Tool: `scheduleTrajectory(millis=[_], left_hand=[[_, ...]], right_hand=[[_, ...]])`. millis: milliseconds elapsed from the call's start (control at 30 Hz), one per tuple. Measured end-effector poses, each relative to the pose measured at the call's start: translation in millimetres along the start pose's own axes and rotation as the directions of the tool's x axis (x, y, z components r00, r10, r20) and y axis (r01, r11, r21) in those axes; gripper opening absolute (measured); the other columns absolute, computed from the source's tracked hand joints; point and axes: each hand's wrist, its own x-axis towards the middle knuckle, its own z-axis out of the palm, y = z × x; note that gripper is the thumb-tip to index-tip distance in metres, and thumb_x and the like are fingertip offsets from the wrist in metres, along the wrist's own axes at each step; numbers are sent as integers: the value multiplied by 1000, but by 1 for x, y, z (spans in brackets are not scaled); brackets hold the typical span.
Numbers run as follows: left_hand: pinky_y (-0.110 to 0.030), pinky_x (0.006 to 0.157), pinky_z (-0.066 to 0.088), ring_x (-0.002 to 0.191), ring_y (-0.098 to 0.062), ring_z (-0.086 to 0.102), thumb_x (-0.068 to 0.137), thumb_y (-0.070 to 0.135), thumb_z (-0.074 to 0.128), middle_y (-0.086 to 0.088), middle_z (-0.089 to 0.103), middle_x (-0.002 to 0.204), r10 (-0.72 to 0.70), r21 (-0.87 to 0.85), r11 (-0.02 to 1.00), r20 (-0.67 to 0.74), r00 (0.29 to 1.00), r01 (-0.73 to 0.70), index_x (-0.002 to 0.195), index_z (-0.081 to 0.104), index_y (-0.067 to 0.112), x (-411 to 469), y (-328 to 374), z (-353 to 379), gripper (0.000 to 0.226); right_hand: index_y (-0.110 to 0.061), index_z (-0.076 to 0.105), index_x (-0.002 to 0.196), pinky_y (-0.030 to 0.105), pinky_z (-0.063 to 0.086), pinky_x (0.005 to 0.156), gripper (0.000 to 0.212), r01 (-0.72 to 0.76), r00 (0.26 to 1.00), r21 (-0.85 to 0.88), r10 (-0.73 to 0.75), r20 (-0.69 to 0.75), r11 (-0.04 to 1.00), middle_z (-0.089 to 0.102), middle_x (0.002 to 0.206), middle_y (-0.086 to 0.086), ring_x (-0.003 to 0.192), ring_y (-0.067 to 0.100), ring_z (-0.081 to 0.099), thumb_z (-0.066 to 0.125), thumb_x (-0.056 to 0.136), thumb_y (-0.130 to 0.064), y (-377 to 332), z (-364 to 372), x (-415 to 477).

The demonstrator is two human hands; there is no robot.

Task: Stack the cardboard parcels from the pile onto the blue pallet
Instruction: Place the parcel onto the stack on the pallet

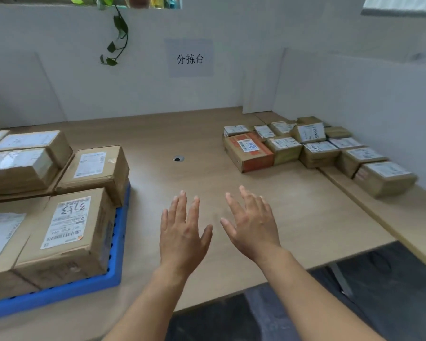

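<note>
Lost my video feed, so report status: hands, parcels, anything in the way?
Left hand and right hand open, empty, above the table. Parcel pile waiting far right; several boxes already on blue pallet. Path to pile unobstructed.

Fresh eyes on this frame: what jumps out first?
The left hand and right hand hover open and empty over the middle of the wooden table. To their left, big cardboard parcels sit on the blue pallet; a pile of smaller parcels sits at the far right.
</note>
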Motion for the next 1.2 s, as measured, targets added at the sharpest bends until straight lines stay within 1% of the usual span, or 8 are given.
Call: scheduleTrajectory(millis=[67, 367, 667, 800, 933, 967, 1067, 1200], left_hand=[[-36, 116, -3, 146, -21, -6, 95, 47, 40, -6, -4, 159, 13, 5, 1000, 25, 1000, -13, 151, 10, 22, 1, 16, 5, 69], [-34, 117, 2, 146, -20, -8, 95, 50, 38, -5, -10, 159, 110, -5, 994, 74, 991, -110, 151, 3, 24, 38, 70, 37, 71], [-33, 117, 8, 147, -19, -2, 93, 50, 43, -4, -6, 159, 175, -138, 977, 93, 980, -161, 151, 8, 23, 115, 127, 95, 73], [-37, 116, 14, 146, -24, 9, 90, 46, 53, -8, 5, 159, 179, -168, 972, 82, 981, -163, 150, 20, 19, 156, 146, 116, 73], [-38, 116, 16, 146, -25, 11, 89, 44, 55, -8, 10, 158, 158, -176, 974, 79, 984, -143, 149, 22, 17, 198, 158, 135, 74], [-38, 116, 15, 146, -24, 11, 90, 45, 55, -8, 11, 158, 156, -180, 974, 79, 985, -139, 150, 22, 18, 207, 161, 140, 74], [-32, 117, 6, 147, -18, -2, 93, 50, 44, -3, 0, 159, 147, -185, 975, 133, 980, -121, 151, 9, 21, 226, 170, 155, 74], [-29, 117, 2, 146, -16, -6, 95, 53, 37, 0, -4, 159, 128, -146, 984, 200, 972, -99, 151, 0, 24, 247, 185, 176, 73]], right_hand=[[-14, 62, 122, 49, 49, 89, 61, -10, 1000, -3, 10, -15, 1000, 60, 122, 21, 107, 35, 62, 78, 70, -42, 17, -4, -4], [-12, 62, 123, 48, 50, 88, 62, -111, 990, -27, 108, -93, 993, 60, 122, 23, 107, 36, 61, 78, 70, -40, 86, -12, 0], [-13, 64, 120, 46, 50, 88, 62, -176, 984, -88, 174, -28, 980, 61, 121, 21, 107, 34, 61, 79, 68, -41, 170, 7, 41], [-13, 64, 120, 44, 51, 86, 62, -158, 987, -109, 160, 11, 981, 62, 120, 20, 106, 33, 62, 79, 67, -42, 206, 22, 75], [-11, 64, 120, 45, 51, 86, 62, -152, 987, -98, 157, 46, 984, 62, 119, 21, 105, 34, 63, 78, 68, -42, 236, 43, 110], [-11, 63, 120, 45, 51, 86, 60, -154, 985, -94, 160, 60, 984, 62, 119, 21, 105, 34, 63, 76, 70, -42, 242, 48, 117], [-10, 62, 121, 45, 52, 85, 58, -180, 977, -73, 188, 106, 981, 62, 118, 21, 102, 34, 63, 62, 74, -44, 262, 61, 132], [-7, 60, 123, 45, 52, 84, 58, -217, 961, -76, 226, 159, 973, 62, 118, 22, 102, 36, 63, 61, 78, -44, 299, 77, 142]])
